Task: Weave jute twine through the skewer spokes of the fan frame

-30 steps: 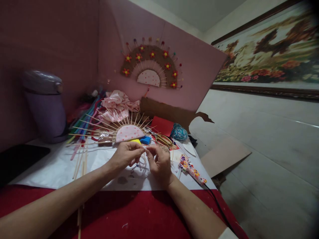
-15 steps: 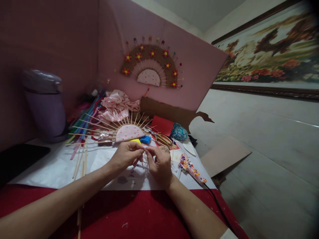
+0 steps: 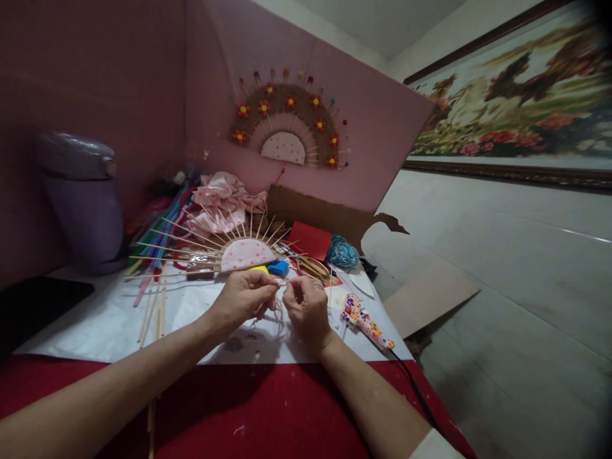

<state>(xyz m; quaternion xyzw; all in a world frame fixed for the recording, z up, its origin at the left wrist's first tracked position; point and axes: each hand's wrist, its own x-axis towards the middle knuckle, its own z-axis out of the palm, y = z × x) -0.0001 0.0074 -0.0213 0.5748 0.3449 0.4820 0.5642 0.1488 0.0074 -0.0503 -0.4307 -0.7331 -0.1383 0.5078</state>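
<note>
Over the white sheet, my left hand pinches a thin strand of twine whose loose ends dangle below the fingers. My right hand is just to its right, thumb and forefinger pressed together on the same strand, as far as I can see. A small gap separates the two hands. Just beyond them rests a half circle of pink dotted fabric with thin wooden sticks fanning out from its curved edge. Yellow and blue pieces lie at its lower right.
On the right are a flower-patterned glue gun with a black cord, scissors, blue yarn and red card. A purple tumbler and a dark flat object stand left. A decorated half-ring hangs on the pink board behind.
My hands have drawn slightly apart, the right moving a little to the right, with the strand between them. The view has shifted slightly. Other things stay in place.
</note>
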